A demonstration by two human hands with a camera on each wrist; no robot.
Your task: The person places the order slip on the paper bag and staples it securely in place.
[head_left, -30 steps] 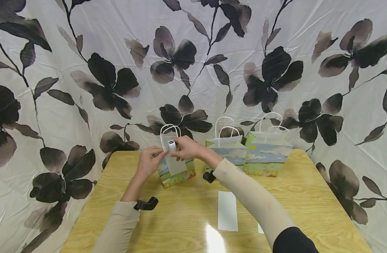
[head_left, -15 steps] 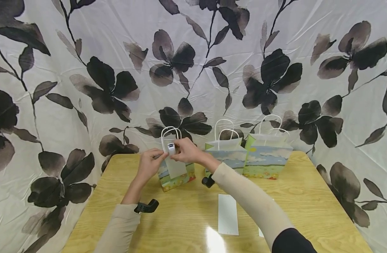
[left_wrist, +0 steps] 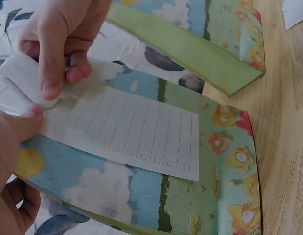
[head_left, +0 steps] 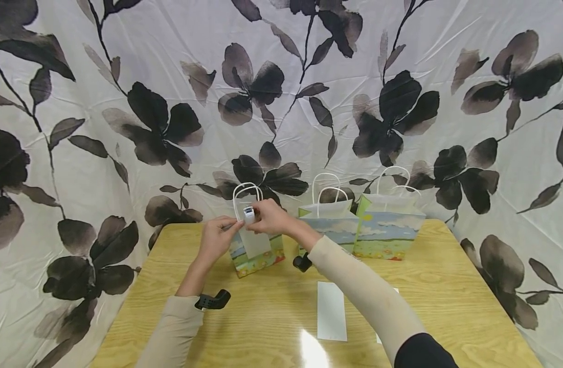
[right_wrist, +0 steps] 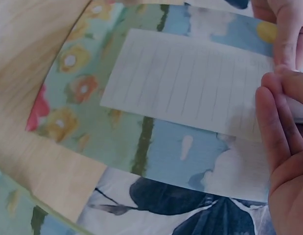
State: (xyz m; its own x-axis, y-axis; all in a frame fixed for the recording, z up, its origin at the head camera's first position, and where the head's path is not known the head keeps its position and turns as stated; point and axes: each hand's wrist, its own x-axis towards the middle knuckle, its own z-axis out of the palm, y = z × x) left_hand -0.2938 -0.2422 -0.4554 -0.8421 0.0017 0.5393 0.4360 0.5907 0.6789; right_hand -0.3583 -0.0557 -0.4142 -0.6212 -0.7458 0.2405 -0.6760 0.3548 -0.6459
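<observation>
A small white stapler point(head_left: 249, 215) is gripped by my right hand point(head_left: 273, 217) at the top edge of a paper gift bag point(head_left: 273, 259) with white handles. In the left wrist view, the stapler point(left_wrist: 26, 78) sits over the upper end of a lined white checklist sheet point(left_wrist: 141, 132). That sheet lies against the bag's painted front. My left hand point(head_left: 217, 237) pinches the bag's top edge beside the stapler, thumb in front. In the right wrist view, fingers cover the top end of the sheet point(right_wrist: 185, 83), and most of the stapler is hidden.
Two more painted gift bags, a nearer one point(head_left: 329, 227) and another point(head_left: 391, 232), stand upright to the right. A white sheet point(head_left: 332, 312) lies on the wooden table point(head_left: 263, 322). Another sheet is partly hidden under the right forearm. A floral curtain point(head_left: 281, 128) hangs behind.
The stapler has tipped slightly at the bag's edge, in my right hand's grip. Both hands otherwise stay in place; the head view has shifted a little.
</observation>
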